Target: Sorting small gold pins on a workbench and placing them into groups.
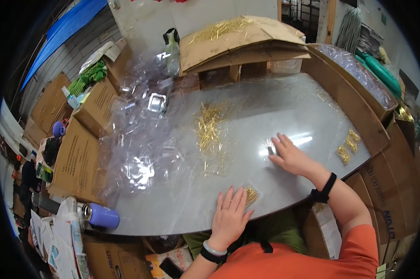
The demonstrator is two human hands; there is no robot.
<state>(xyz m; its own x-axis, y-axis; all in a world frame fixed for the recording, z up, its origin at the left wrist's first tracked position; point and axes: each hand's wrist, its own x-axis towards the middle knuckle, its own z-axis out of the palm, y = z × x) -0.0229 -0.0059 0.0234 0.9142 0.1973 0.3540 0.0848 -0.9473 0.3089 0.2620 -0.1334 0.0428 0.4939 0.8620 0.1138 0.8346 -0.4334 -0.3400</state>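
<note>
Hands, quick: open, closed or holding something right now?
Left hand: open, beside a gold packet.
Right hand: open, by a small dark item; contact unclear.

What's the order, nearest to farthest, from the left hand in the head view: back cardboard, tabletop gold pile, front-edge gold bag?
1. Front-edge gold bag: beside the left hand, rightward.
2. Tabletop gold pile: ahead, slightly left.
3. Back cardboard: far end.
</note>
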